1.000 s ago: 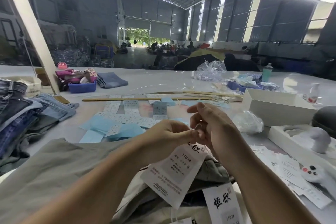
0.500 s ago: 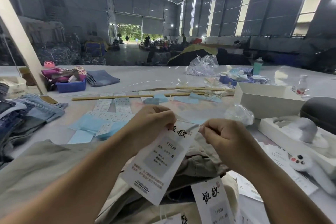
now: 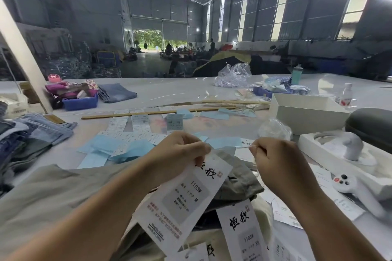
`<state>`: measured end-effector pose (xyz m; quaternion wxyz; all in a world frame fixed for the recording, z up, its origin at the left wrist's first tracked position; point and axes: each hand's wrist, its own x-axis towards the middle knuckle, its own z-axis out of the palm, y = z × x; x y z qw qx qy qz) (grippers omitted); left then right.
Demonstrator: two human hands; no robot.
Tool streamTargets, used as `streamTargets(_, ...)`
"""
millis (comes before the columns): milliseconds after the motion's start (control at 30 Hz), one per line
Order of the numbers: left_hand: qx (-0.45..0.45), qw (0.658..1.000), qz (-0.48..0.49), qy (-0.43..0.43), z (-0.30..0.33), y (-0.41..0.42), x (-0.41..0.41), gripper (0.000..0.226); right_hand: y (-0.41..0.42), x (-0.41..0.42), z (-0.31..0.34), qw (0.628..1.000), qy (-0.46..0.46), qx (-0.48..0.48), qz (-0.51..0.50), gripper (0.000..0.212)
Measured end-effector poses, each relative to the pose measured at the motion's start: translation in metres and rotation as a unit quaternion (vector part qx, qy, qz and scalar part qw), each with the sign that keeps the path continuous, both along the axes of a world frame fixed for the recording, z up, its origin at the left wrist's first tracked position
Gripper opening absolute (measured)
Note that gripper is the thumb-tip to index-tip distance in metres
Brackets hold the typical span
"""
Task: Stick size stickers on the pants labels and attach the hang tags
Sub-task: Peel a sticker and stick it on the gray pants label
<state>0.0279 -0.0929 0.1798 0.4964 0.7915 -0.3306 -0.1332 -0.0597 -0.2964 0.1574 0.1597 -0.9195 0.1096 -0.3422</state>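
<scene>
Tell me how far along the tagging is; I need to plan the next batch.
Done, apparently: one hang tag marked XS already lies on the folded pants. In hand: the left hand holds an M hang tag while the right hand pulls its thin string taut. Left: jeans are stacked at left, and sticker sheets remain on the table.

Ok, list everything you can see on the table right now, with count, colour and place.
hang tag: one, white, held at centre
string: one, clear, between the hands
tagged pants: several, olive and beige, near edge
jeans: stack, blue, left
sticker sheets: several, white on blue backing, centre
sticks: two, wooden, behind the sheets
box: one, white, right
blue bin: one, far left
left hand: pinches the tag top
right hand: pinches the string
</scene>
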Motion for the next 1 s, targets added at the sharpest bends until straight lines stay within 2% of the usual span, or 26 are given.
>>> streamTargets(67,-0.019,1.0,0.005,0.019,0.0,0.002,0.001,0.05,0.001,0.0,0.001,0.996,-0.042,0.068,0.027,0.017)
streamTargets(133,-0.05,0.998,0.033,0.036,-0.003,0.002,0.003,0.047,0.002,-0.001,0.003,0.971,-0.071,0.206,0.094,0.016)
streamTargets(200,-0.062,0.996,0.068,0.013,-0.009,0.001,0.005,0.032,0.005,-0.003,0.008,0.912,-0.093,0.349,0.197,0.025)
streamTargets(267,-0.075,0.992,0.098,-0.019,-0.015,0.0,0.005,0.017,0.009,-0.003,0.013,0.85,-0.111,0.435,0.275,0.03)
streamTargets(300,-0.092,0.99,0.106,-0.022,-0.017,-0.001,0.003,0.014,0.013,-0.003,0.015,0.832,-0.116,0.459,0.289,0.028)
streamTargets(333,-0.109,0.988,0.106,-0.017,-0.017,-0.003,0.001,0.022,0.016,-0.003,0.016,0.823,-0.117,0.476,0.286,0.025)
streamTargets(467,-0.134,0.988,0.074,0.008,-0.015,-0.011,-0.004,0.064,0.029,0.002,0.014,0.807,-0.093,0.522,0.26,0.026)
streamTargets(500,-0.128,0.99,0.066,0.01,-0.014,-0.012,-0.006,0.065,0.032,0.003,0.015,0.797,-0.091,0.535,0.266,0.026)
streamTargets(567,-0.105,0.994,0.041,-0.002,-0.011,-0.014,-0.01,0.045,0.036,0.003,0.016,0.782,-0.087,0.552,0.276,0.021)
streamTargets(633,-0.101,0.995,0.019,-0.007,-0.009,-0.015,-0.014,0.031,0.039,0.003,0.016,0.786,-0.076,0.548,0.276,0.016)
streamTargets(700,-0.109,0.994,0.006,-0.002,-0.008,-0.017,-0.016,0.028,0.041,0.003,0.014,0.803,-0.065,0.526,0.272,0.02)
streamTargets(867,-0.115,0.993,-0.013,0.016,-0.008,-0.015,-0.017,0.029,0.048,0.002,0.011,0.883,-0.115,0.395,0.227,0.02)
streamTargets(1000,-0.115,0.993,-0.024,0.017,-0.01,-0.015,-0.017,0.027,0.052,0.002,0.009,0.897,-0.124,0.373,0.202,0.019)
